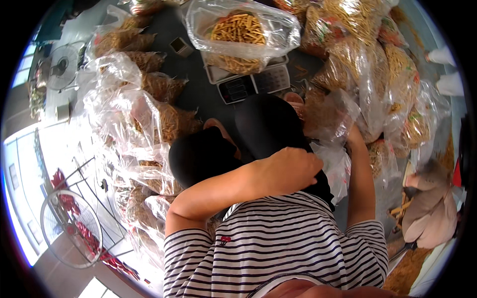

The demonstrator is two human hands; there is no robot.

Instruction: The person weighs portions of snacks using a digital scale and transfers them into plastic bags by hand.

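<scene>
My left forearm crosses in front of my body, and my left hand (294, 171) is closed over my right thigh, back side up. Its fingertips are hidden, so what it may hold does not show. Beside it hangs thin clear plastic (337, 171). My right hand (355, 136) reaches down to my right, up against a clear plastic bag (340, 116); the plastic and the bags cover its fingers. Ahead of my knees, a large open clear bag (198, 35) of brown stick-shaped pieces (241, 30) rests on a scale (237, 89).
Filled clear bags (166, 121) line my left side; more filled bags (357, 59) pile up on my right. A small open box (181, 47) stands left of the scale. Two fans (72, 228) are at far left. Another person (430, 213) is at far right.
</scene>
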